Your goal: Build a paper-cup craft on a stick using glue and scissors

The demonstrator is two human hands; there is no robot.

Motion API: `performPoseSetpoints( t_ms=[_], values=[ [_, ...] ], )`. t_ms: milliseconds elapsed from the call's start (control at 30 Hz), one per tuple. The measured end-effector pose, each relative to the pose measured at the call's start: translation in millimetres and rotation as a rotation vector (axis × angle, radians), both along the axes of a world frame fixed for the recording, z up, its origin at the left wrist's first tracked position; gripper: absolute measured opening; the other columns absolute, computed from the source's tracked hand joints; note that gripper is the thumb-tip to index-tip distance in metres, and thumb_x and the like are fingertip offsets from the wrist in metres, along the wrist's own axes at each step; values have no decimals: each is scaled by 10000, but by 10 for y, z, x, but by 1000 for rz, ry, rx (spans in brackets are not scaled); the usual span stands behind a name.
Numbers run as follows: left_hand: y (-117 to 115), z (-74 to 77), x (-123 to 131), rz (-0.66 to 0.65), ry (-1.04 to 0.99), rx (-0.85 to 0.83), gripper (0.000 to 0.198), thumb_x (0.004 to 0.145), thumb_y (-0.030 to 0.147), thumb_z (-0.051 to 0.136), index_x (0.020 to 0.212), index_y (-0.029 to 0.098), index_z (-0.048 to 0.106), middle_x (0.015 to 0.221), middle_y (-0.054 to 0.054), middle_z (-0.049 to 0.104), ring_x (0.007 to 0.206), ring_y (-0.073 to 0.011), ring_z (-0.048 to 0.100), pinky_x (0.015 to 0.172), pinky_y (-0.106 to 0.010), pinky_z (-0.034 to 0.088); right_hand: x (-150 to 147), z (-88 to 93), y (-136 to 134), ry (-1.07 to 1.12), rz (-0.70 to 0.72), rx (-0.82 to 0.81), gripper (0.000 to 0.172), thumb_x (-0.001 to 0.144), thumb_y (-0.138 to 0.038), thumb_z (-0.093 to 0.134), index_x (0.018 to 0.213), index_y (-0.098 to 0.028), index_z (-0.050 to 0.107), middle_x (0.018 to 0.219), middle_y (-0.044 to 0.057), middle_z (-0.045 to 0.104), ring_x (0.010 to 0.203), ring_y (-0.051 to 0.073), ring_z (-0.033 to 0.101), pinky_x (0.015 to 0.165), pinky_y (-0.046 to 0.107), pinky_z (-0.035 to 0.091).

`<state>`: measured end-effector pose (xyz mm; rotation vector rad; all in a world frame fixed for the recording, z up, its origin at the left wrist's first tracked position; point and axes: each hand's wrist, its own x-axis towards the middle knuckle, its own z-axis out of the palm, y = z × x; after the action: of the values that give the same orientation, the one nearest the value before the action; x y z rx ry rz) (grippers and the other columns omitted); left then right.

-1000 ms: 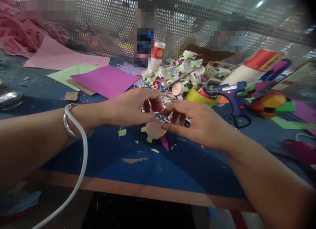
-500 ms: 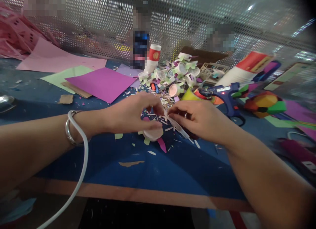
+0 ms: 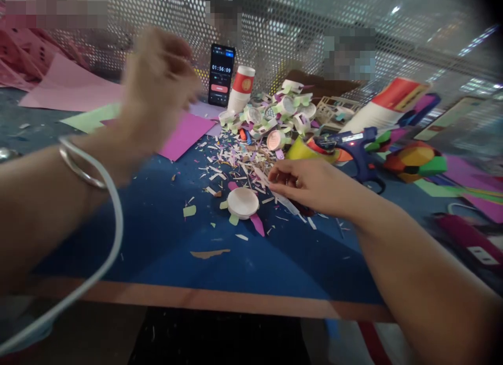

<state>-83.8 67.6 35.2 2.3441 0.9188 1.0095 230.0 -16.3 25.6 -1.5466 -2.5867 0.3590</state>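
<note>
My left hand (image 3: 163, 87) is raised over the coloured sheets at the left, smeared by motion; whether it holds anything is unclear. Low over the table, my right hand (image 3: 308, 185) has its fingers curled together at a pale narrow strip (image 3: 288, 203), whose ends show on both sides of the fingertips. Left of that hand lies a paper turtle (image 3: 242, 202) with a round white lid-like body, green feet and magenta pieces at two ends. Paper scraps (image 3: 236, 158) are scattered around it.
Behind the scraps are a heap of similar white-and-green pieces (image 3: 288, 108), stacked paper cups (image 3: 241, 87) and a phone showing a timer (image 3: 221, 76). At right are a blue glue gun (image 3: 359, 150), a yellow tape roll (image 3: 304, 151) and a magenta power strip (image 3: 466, 242). A perforated screen (image 3: 165, 19) borders the table.
My left hand has lifted away from the turtle, up and to the left, uncovering it. My right hand stays at the pale strip, almost unmoved.
</note>
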Motion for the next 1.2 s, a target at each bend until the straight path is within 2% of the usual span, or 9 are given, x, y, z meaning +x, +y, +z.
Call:
performPoseSetpoints(
  t_ms=[133, 267, 400, 567, 867, 967, 1067, 1133, 1200],
  values=[
    [-515, -285, 465, -52, 111, -42, 531, 865, 581, 677, 1264, 259, 541, 1060, -23, 661, 1084, -242, 554, 921, -376, 461, -17, -24, -8, 8, 84, 15, 132, 925, -244, 576, 995, -208, 682, 825, 36, 739, 703, 181, 659, 634, 302, 464],
    [-741, -337, 650, -91, 225, -79, 485, 865, 558, 689, 1206, 224, 602, 1164, -64, 645, 1131, -265, 539, 988, -390, 420, -3, -40, -3, -12, 187, 19, 214, 945, -174, 503, 1001, -190, 708, 943, 74, 735, 851, 213, 672, 761, 345, 491],
    [-756, -346, 650, -100, 347, -90, 593, 795, 634, 731, 1215, 226, 634, 1198, -80, 620, 1178, -304, 497, 1058, -442, 343, 13, -73, 3, -57, 253, 46, 258, 968, -154, 488, 1062, -185, 727, 1001, 86, 706, 918, 215, 656, 802, 339, 482],
    [-715, -357, 608, -113, 432, -125, 670, 707, 670, 781, 1229, 273, 644, 1195, -68, 608, 1180, -326, 454, 1035, -458, 308, 5, -110, -25, -134, 291, 117, 240, 966, -151, 500, 1045, -176, 726, 944, 91, 663, 894, 225, 614, 750, 328, 437],
    [-692, -359, 615, -175, 425, -221, 514, 742, 632, 775, 1086, 262, 678, 1080, -39, 625, 1088, -292, 462, 924, -413, 315, -2, -86, -30, -225, 388, 233, 174, 949, -146, 504, 932, -181, 673, 860, 80, 620, 804, 219, 554, 689, 331, 379],
    [-697, -374, 625, -161, 424, -233, 527, 745, 636, 769, 1098, 254, 685, 1083, -56, 624, 1088, -300, 460, 914, -420, 321, 25, -45, -20, -177, 353, 247, 139, 941, -164, 516, 960, -187, 652, 870, 79, 645, 819, 228, 588, 691, 342, 408],
    [-697, -377, 627, -162, 413, -249, 559, 744, 648, 761, 1133, 254, 684, 1136, -74, 623, 1118, -316, 461, 928, -441, 324, 47, 25, -33, -3, 253, 282, 103, 937, -198, 538, 997, -204, 622, 914, 78, 681, 862, 239, 636, 728, 363, 461],
    [-694, -368, 626, -168, 409, -265, 569, 741, 655, 760, 1141, 257, 687, 1158, -81, 620, 1137, -326, 459, 939, -452, 327, 46, 71, -64, 126, 165, 291, 55, 939, -218, 558, 968, -235, 601, 910, 55, 692, 820, 216, 644, 740, 365, 485],
    [-689, -354, 627, -170, 412, -285, 568, 732, 648, 770, 1136, 256, 695, 1147, -83, 620, 1138, -329, 458, 951, -460, 328, 32, 102, -107, 257, 88, 289, 27, 938, -241, 584, 919, -258, 593, 860, 23, 686, 727, 186, 631, 686, 349, 495]
  ],
)
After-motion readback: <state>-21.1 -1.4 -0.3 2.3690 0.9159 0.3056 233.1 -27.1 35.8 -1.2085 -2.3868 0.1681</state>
